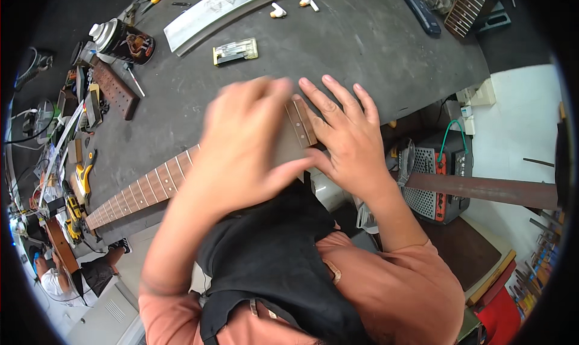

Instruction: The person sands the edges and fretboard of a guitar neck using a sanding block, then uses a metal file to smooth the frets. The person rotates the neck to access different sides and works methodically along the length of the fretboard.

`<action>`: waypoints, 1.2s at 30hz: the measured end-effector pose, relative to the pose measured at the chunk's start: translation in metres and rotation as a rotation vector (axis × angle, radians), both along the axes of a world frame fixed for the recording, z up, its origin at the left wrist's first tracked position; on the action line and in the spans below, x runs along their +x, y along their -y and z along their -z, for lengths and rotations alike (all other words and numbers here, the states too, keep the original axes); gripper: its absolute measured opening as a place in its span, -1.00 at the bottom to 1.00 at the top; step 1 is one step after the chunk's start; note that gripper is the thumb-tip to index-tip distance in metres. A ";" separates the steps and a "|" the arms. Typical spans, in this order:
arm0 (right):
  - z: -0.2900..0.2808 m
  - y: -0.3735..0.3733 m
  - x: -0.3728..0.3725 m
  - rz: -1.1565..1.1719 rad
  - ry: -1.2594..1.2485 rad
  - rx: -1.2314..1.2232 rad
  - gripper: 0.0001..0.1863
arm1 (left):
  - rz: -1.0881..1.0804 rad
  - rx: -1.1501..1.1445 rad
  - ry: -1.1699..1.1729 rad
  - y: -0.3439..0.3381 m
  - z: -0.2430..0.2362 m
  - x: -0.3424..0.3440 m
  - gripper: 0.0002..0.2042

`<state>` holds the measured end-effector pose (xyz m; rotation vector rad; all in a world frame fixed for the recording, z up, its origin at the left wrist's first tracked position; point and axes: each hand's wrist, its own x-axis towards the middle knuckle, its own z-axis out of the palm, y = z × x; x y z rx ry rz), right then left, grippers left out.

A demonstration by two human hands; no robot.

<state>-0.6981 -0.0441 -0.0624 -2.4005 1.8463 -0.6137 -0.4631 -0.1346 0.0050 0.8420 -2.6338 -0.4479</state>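
A long brown fretboard (145, 191) with metal frets and pale dots runs slantwise along the near edge of the bench. My left hand (244, 140) lies across its upper part, blurred by motion. Between this hand's thumb and fingers shows a flat greyish piece (288, 145), resting over the frets; its exact kind is too smeared to make out. At the fretboard's right end, my right hand (350, 137) is open, fingers spread, with its edge and thumb against that end. The stretch of fretboard beneath my left hand is hidden.
Toward the back are a silver metal beam (220, 13), a small clear case (235, 51), white earbuds (277, 10) and a spray can (123, 40). Tools clutter the left, including a yellow-black cutter (85, 171). At right stands a grey-red speaker box (428, 179). Another person (66, 279) sits far left.
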 end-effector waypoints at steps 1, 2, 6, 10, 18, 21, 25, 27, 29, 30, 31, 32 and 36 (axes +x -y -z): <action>0.003 -0.002 -0.002 0.018 -0.020 -0.002 -0.19 | 0.033 -0.001 -0.009 0.003 0.004 -0.028 0.01; 0.002 -0.002 -0.002 0.025 -0.004 -0.008 -0.19 | 0.061 0.002 -0.019 0.004 0.006 -0.045 0.01; -0.009 -0.002 0.003 0.027 0.024 -0.001 -0.15 | -0.042 0.021 0.126 -0.001 -0.021 0.043 0.01; -0.005 -0.002 0.003 0.007 0.026 0.006 -0.16 | -0.068 -0.002 0.099 -0.007 -0.016 0.038 0.01; -0.011 -0.002 -0.007 -0.054 0.029 0.039 -0.09 | -0.112 -0.079 0.126 -0.037 -0.011 0.060 0.04; -0.015 -0.004 -0.011 -0.090 0.077 0.060 -0.08 | -0.152 -0.159 0.089 -0.044 -0.001 0.064 0.07; -0.020 0.003 -0.025 -0.159 0.044 0.119 -0.05 | -0.077 -0.135 0.018 -0.044 0.010 -0.027 0.02; -0.026 0.004 -0.030 -0.185 0.037 0.103 -0.04 | -0.076 -0.140 0.031 -0.047 0.008 -0.026 0.01; -0.030 0.004 -0.032 -0.194 0.021 0.112 -0.04 | -0.154 -0.148 0.101 -0.055 0.003 0.024 0.01; -0.029 0.005 -0.034 -0.199 0.008 0.116 -0.05 | -0.197 -0.179 0.120 -0.060 0.003 0.044 0.01; -0.029 0.003 -0.035 -0.187 -0.002 0.108 -0.06 | -0.220 -0.164 0.128 -0.063 0.007 0.050 0.01; -0.029 0.004 -0.033 -0.196 -0.004 0.097 -0.07 | -0.181 -0.152 0.111 -0.063 0.005 0.038 0.00; -0.015 0.011 -0.038 -0.204 -0.010 0.039 -0.12 | -0.059 -0.199 -0.003 -0.048 0.020 -0.051 -0.03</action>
